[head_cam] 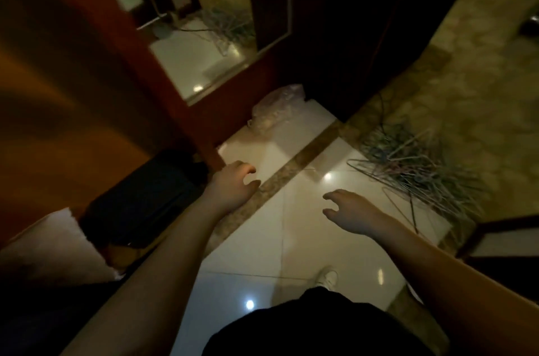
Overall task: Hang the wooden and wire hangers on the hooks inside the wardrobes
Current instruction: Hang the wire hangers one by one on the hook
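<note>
At the far left stands a reddish-brown wardrobe (pixel 73 69), its wood blurred in the dim light. Low beside it sits a dark suitcase (pixel 145 198), with a pale torn piece of cardboard (pixel 49 242) nearer the lower left corner. A mirror (pixel 210 43) set in the wardrobe door reflects the pale floor and a tangle of wire hangers. Below the mirror, against the wardrobe's foot, lies a crumpled clear plastic bag (pixel 274 110) on the glossy white floor tiles (pixel 291 239).

The left hand (pixel 233 183) is stretched out over the floor near the wardrobe's corner, its grip loose, fingers slightly curled and holding nothing. The right hand (pixel 350 209) reaches forward just to the right of it, fingers likewise relaxed and spread a little, grip empty. Both hands hang above the tiles, well apart from each other.

Further right, the pile of wire hangers (pixel 414 172) lies on the floor where the white tiles meet the mottled brown flooring, near the right hand but not touched by it. A white shoe (pixel 329 278) shows below, between the forearms.
</note>
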{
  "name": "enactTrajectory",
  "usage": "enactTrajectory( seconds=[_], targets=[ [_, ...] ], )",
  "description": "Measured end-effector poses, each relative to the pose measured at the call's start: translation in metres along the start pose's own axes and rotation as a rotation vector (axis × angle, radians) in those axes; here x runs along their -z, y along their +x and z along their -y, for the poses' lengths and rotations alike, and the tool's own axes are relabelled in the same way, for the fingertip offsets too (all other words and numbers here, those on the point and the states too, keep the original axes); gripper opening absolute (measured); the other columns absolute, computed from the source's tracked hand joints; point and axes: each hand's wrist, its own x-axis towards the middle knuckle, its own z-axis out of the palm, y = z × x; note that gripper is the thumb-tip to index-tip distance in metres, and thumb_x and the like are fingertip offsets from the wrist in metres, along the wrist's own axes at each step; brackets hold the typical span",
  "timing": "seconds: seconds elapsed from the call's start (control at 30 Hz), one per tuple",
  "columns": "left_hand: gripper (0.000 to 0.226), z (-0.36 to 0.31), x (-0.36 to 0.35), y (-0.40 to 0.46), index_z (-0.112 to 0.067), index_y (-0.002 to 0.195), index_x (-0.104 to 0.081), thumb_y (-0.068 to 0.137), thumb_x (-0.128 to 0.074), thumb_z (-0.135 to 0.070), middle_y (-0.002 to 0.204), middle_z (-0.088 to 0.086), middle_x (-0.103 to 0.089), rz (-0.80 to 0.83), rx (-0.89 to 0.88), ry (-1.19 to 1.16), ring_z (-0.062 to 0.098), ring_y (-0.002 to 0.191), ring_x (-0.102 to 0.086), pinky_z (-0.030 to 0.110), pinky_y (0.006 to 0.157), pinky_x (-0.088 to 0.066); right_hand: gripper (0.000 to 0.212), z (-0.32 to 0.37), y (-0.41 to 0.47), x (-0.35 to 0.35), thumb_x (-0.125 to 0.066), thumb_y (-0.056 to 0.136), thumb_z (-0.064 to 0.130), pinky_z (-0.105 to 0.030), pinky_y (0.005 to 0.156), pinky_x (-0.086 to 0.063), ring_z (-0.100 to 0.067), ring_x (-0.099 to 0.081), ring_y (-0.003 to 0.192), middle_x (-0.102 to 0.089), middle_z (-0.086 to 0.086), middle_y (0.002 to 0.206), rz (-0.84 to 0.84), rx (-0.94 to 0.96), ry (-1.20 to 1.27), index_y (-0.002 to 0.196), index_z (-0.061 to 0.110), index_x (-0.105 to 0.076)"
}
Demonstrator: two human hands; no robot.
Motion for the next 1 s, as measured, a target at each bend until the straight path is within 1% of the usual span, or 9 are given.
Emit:
enactTrajectory(
  seconds=[0.17, 0.3, 0.43, 0.57, 0.7, 0.73, 0.8, 0.87, 1.0],
  targets=[
    [0.035, -0.092, -0.047, 0.074, -0.015, 0.120, -0.061, 0.095, -0.051, -0.038, 0.121, 0.003, -0.060, 0.102, -0.120, 0.105, 0.025, 0.111, -0.058, 0.040, 0.095, -0.045, 0.051, -0.115, 0.007, 0.011, -0.048, 0.098, 0.042, -0.037, 0.109, -0.037, -0.022, -0.045, 0.130, -0.044, -0.003, 0.147, 0.027, -0.168, 0.063, 0.144, 0.020, -0.043],
    [0.036, -0.154, -0.088, 0.128, -0.019, 0.126, -0.058, 0.096, -0.051, -0.039, 0.127, 0.001, -0.059, 0.176, -0.193, 0.176, 0.024, 0.112, -0.057, 0.037, 0.095, -0.045, 0.049, -0.194, 0.009, 0.016, -0.046, 0.098, 0.042, -0.039, 0.106, -0.041, -0.023, -0.048, 0.128, -0.046, -0.003, 0.145, 0.040, -0.306, 0.127, 0.143, 0.021, -0.045],
    [0.031, -0.210, -0.126, 0.177, -0.016, 0.121, -0.060, 0.096, -0.049, -0.032, 0.125, 0.005, -0.060, 0.226, -0.254, 0.248, 0.027, 0.109, -0.057, 0.031, 0.086, -0.043, 0.048, -0.257, 0.015, 0.016, -0.045, 0.098, 0.039, -0.038, 0.106, -0.040, -0.024, -0.047, 0.130, -0.046, -0.005, 0.146, 0.052, -0.423, 0.237, 0.141, 0.019, -0.046],
    [0.029, -0.261, -0.155, 0.230, -0.014, 0.117, -0.062, 0.094, -0.048, -0.026, 0.123, 0.008, -0.060, 0.280, -0.308, 0.312, 0.030, 0.112, -0.056, 0.031, 0.086, -0.042, 0.048, -0.311, 0.028, 0.018, -0.044, 0.098, 0.037, -0.039, 0.106, -0.040, -0.025, -0.047, 0.129, -0.047, -0.005, 0.146, 0.071, -0.528, 0.351, 0.141, 0.018, -0.047],
    [0.017, -0.314, -0.179, 0.288, -0.013, 0.098, -0.060, 0.093, -0.045, -0.020, 0.100, 0.010, -0.058, 0.338, -0.367, 0.377, 0.030, 0.086, -0.052, 0.033, 0.073, -0.040, 0.048, -0.366, 0.050, 0.025, -0.043, 0.097, 0.037, -0.041, 0.106, -0.041, -0.026, -0.049, 0.128, -0.048, -0.006, 0.145, 0.100, -0.621, 0.435, 0.141, 0.019, -0.048],
    [0.018, -0.326, -0.187, 0.306, -0.012, 0.100, -0.059, 0.095, -0.045, -0.021, 0.100, 0.009, -0.057, 0.358, -0.384, 0.376, 0.029, 0.086, -0.052, 0.034, 0.074, -0.042, 0.048, -0.382, 0.057, 0.028, -0.043, 0.096, 0.037, -0.040, 0.105, -0.041, -0.027, -0.050, 0.127, -0.049, -0.007, 0.144, 0.097, -0.639, 0.453, 0.141, 0.018, -0.048],
    [0.023, -0.348, -0.203, 0.345, -0.010, 0.109, -0.060, 0.098, -0.045, -0.023, 0.107, 0.009, -0.060, 0.398, -0.418, 0.363, 0.029, 0.095, -0.057, 0.038, 0.083, -0.049, 0.047, -0.412, 0.072, 0.038, -0.043, 0.096, 0.036, -0.039, 0.103, -0.043, -0.027, -0.051, 0.125, -0.050, -0.008, 0.142, 0.091, -0.671, 0.482, 0.140, 0.017, -0.048],
    [0.025, -0.369, -0.219, 0.383, -0.010, 0.112, -0.061, 0.099, -0.046, -0.025, 0.110, 0.008, -0.061, 0.437, -0.444, 0.366, 0.029, 0.100, -0.058, 0.043, 0.088, -0.050, 0.046, -0.442, 0.089, 0.048, -0.043, 0.096, 0.035, -0.039, 0.102, -0.044, -0.026, -0.051, 0.123, -0.051, -0.008, 0.141, 0.083, -0.701, 0.522, 0.138, 0.016, -0.049],
    [0.024, -0.401, -0.253, 0.449, -0.016, 0.109, -0.059, 0.097, -0.044, -0.028, 0.108, 0.006, -0.060, 0.506, -0.469, 0.443, 0.025, 0.092, -0.057, 0.043, 0.084, -0.050, 0.045, -0.495, 0.126, 0.061, -0.042, 0.097, 0.034, -0.038, 0.100, -0.045, -0.026, -0.052, 0.122, -0.052, -0.009, 0.140, 0.073, -0.765, 0.599, 0.137, 0.016, -0.051]
  ],
)
